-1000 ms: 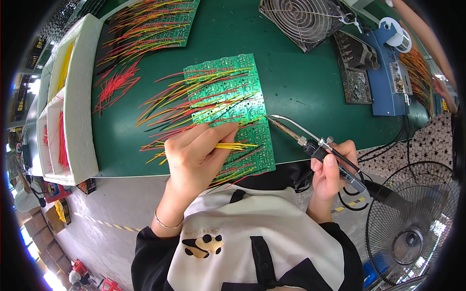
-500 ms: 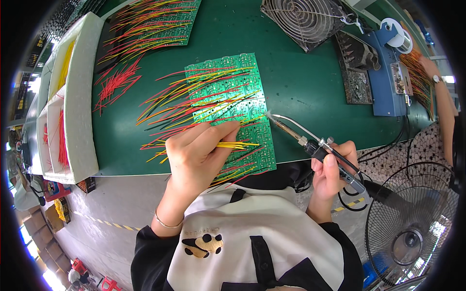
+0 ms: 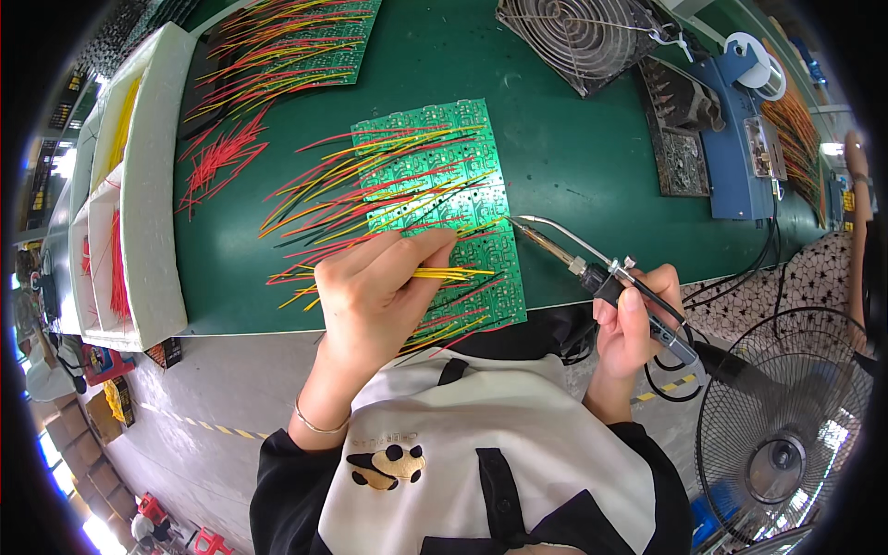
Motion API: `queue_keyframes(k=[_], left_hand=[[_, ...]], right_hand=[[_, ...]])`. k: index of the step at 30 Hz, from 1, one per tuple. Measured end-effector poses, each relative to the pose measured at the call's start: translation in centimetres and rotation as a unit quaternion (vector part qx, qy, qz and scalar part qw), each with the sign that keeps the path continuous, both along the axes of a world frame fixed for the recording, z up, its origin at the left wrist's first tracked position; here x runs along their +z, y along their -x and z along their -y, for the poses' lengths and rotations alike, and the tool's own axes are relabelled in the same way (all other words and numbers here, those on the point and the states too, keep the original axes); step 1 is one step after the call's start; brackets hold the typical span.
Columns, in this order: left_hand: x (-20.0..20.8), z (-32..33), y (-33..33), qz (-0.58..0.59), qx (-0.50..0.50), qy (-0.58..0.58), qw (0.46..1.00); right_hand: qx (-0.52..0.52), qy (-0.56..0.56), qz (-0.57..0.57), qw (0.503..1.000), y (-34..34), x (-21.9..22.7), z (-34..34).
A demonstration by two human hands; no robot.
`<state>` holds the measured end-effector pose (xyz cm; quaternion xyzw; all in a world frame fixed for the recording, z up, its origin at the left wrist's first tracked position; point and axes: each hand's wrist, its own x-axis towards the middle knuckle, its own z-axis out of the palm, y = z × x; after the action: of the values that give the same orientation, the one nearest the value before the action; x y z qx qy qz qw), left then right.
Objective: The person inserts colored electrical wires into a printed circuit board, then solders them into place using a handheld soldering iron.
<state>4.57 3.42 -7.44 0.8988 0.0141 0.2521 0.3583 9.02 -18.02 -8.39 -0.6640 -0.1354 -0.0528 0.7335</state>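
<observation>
A green circuit board panel lies at the table's near edge, with rows of red, yellow and black wires running off to its left. My left hand is closed above it, gripping a bundle of yellow wires; one yellow wire reaches from its fingertips toward the board's right part. In my right hand is a soldering iron with a thin curved feed tube alongside. The iron's tip meets or nearly meets the board's right edge, close to that wire's end.
Left stands a white foam box of wires, beside loose red wires. Another wired board lies at the back. A grilled fan and a blue solder feeder stand back right; a floor fan is near right. A co-worker's arm shows far right.
My hands and the iron stay almost in place. The wisp of smoke at the tip is no longer visible. The co-worker's hand at far right has moved away from the orange wires.
</observation>
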Motion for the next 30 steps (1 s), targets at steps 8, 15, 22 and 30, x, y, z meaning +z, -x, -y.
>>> queue_keyframes(k=[8,15,22,30], left_hand=[[0.13,0.01,0.08,-0.004,0.001,0.010,1.000],[0.10,-0.01,0.10,-0.006,0.000,0.011,1.000],[0.12,-0.02,0.12,-0.001,-0.001,0.012,1.000],[0.07,-0.06,0.05,0.002,-0.004,0.005,1.000]], right_hand=[[-0.019,-0.045,-0.020,0.999,0.06,-0.05,-0.01],[-0.003,-0.116,-0.018,0.993,-0.20,-0.14,-0.10],[0.010,-0.054,-0.020,0.998,0.00,-0.20,0.28],[0.005,-0.051,-0.024,0.998,0.12,0.02,0.11]])
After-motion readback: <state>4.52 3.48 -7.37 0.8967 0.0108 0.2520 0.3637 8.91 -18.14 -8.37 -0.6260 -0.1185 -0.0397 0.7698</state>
